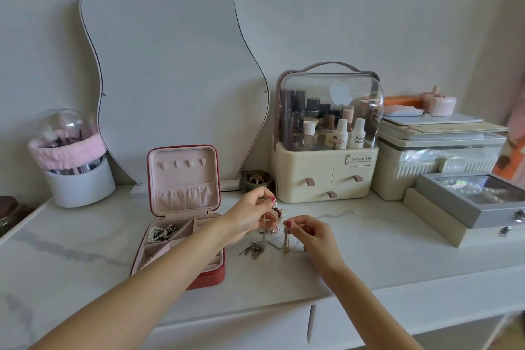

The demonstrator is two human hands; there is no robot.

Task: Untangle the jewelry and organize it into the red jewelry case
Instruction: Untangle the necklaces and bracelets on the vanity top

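Left hand: the left hand (250,214) is raised a little above the tabletop, fingers curled, pinching part of the tangled jewelry (270,231) between thumb and fingertips; a strand of dark red beads (278,212) hangs from the grip.
Right hand: the right hand (309,231) sits just beside the left, thumb and forefinger pinched on a thin chain of the same tangle, the other fingers loosely curled.
Tangle: it hangs between the two hands and trails down onto the white marble-look tabletop (369,258), where a darker cluster of chains and charms (254,248) lies.
Red jewelry case (181,219): open, just left of the tangle, lid upright with a pink lining; the left forearm crosses over its front right corner.
Case contents: a pearl and dark bead piece (163,233) lies in the rear left compartment.
Behind: a wavy-edged mirror (170,65) leans on the wall; a cream cosmetics organizer (326,150) with a clear dome stands to the right.
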